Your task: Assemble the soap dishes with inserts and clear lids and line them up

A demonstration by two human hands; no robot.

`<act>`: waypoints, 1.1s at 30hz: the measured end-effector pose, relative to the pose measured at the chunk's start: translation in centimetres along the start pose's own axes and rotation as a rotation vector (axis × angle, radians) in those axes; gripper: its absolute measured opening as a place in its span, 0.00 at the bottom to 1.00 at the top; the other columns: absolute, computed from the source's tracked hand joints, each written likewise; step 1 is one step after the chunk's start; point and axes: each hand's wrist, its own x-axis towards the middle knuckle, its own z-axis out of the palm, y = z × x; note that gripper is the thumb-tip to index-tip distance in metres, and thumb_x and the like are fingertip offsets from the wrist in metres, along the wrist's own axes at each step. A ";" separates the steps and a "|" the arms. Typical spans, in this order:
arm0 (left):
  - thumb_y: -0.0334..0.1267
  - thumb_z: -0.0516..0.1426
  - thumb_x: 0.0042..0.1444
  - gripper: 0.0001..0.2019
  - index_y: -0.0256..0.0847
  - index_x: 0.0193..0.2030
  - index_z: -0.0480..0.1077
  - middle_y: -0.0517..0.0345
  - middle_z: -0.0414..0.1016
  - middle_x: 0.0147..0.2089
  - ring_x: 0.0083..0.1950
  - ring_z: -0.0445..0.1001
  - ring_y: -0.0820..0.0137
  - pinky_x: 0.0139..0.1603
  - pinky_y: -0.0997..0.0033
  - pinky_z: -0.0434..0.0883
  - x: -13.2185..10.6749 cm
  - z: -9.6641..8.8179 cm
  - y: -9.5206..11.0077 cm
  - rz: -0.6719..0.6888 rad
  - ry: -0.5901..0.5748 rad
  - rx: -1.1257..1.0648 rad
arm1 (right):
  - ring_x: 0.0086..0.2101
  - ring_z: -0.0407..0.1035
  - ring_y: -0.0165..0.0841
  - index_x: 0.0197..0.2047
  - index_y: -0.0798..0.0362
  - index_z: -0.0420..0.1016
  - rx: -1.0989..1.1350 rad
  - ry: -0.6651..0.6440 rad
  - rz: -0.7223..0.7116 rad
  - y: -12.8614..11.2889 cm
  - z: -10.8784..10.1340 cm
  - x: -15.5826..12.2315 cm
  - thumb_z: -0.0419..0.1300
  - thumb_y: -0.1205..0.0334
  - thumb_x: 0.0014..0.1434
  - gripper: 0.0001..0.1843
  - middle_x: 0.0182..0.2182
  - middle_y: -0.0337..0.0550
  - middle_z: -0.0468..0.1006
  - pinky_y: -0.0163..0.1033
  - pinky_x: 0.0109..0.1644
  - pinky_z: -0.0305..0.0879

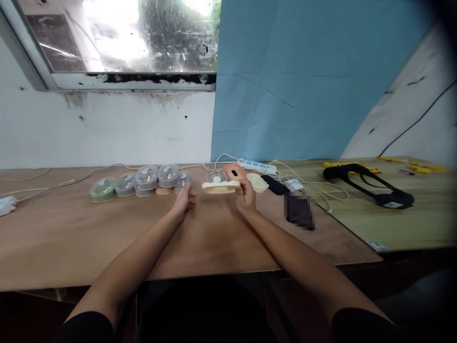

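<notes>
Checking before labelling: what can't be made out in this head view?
Head view:
- Dark item right of the right hand: pixelated, kind unknown.
- Markings on the round clear-lidded containers: too small to read.
- Peach piece: partly hidden by the containers.
- Clear round item: lower part hidden by the cream flat piece in the right hand.
- Yellow pieces: too small to identify.

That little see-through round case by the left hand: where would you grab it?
Take the round clear case by its curved side wall, coming from the front, where the left hand lies close. It is low and round, so fingers can probably wrap it, and its neighbours crowd the other sides.
</notes>
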 end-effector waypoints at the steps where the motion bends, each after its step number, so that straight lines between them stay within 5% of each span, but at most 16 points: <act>1: 0.56 0.54 0.58 0.22 0.41 0.50 0.67 0.57 0.71 0.32 0.20 0.66 0.74 0.23 0.73 0.64 -0.3 0.2 -0.2 0.061 -0.021 0.023 | 0.37 0.70 0.38 0.43 0.51 0.68 0.015 -0.076 0.014 -0.3 0.5 -0.3 0.46 0.39 0.63 0.25 0.35 0.46 0.75 0.42 0.42 0.67; 7: 0.39 0.66 0.47 0.17 0.40 0.45 0.73 0.52 0.76 0.41 0.44 0.73 0.61 0.42 0.68 0.71 -1.7 -0.1 -0.8 0.366 -0.188 0.220 | 0.32 0.69 0.35 0.41 0.52 0.69 0.097 -0.304 0.097 -0.7 1.8 -0.8 0.47 0.41 0.64 0.23 0.31 0.42 0.75 0.38 0.36 0.66; 11: 0.41 0.64 0.49 0.16 0.41 0.45 0.72 0.51 0.76 0.43 0.47 0.72 0.60 0.46 0.66 0.70 -0.9 -0.6 -0.9 0.510 -0.155 0.346 | 0.34 0.71 0.36 0.45 0.52 0.72 -0.001 -0.337 0.032 0.2 1.1 0.1 0.49 0.45 0.64 0.21 0.36 0.44 0.78 0.40 0.40 0.66; 21: 0.37 0.66 0.46 0.12 0.43 0.40 0.75 0.50 0.77 0.43 0.50 0.72 0.56 0.48 0.64 0.70 0.7 -1.9 -1.0 0.450 -0.092 0.409 | 0.30 0.71 0.38 0.62 0.51 0.64 -0.349 -0.193 0.180 5.8 -0.5 2.5 0.55 0.54 0.58 0.29 0.28 0.42 0.77 0.40 0.34 0.65; 29: 0.36 0.67 0.41 0.08 0.45 0.27 0.73 0.52 0.72 0.33 0.49 0.71 0.54 0.43 0.67 0.68 0.7 -2.6 -1.2 0.341 -0.019 0.512 | 0.38 0.72 0.39 0.43 0.50 0.75 -0.391 -0.202 0.154 6.7 -0.5 2.7 0.52 0.55 0.61 0.13 0.39 0.46 0.79 0.41 0.39 0.65; 33: 0.37 0.68 0.41 0.12 0.45 0.34 0.74 0.52 0.71 0.37 0.49 0.71 0.56 0.44 0.68 0.67 1.0 -2.6 -1.6 0.403 -0.010 0.595 | 0.38 0.71 0.38 0.43 0.52 0.73 -0.333 -0.109 0.114 5.7 -0.7 2.7 0.50 0.53 0.63 0.15 0.40 0.47 0.79 0.42 0.41 0.64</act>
